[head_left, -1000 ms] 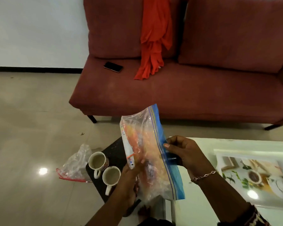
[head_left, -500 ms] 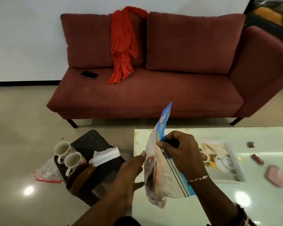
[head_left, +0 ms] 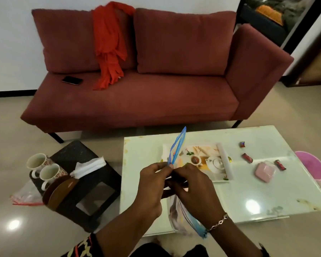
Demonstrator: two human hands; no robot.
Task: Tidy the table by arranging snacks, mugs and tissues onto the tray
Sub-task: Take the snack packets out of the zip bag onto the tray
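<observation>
Over the table, left hand is now joining right hand, both pinching the snack bag zip, probably sealing it for the tray.

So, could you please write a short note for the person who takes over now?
Left hand and right hand both pinch the blue seal of the bag over the table.
Mugs and tissues sit on the black stool; three red sweets and a pink packet lie on the table, right of the tray.
None is on the tray yet: all of that is left.
</observation>
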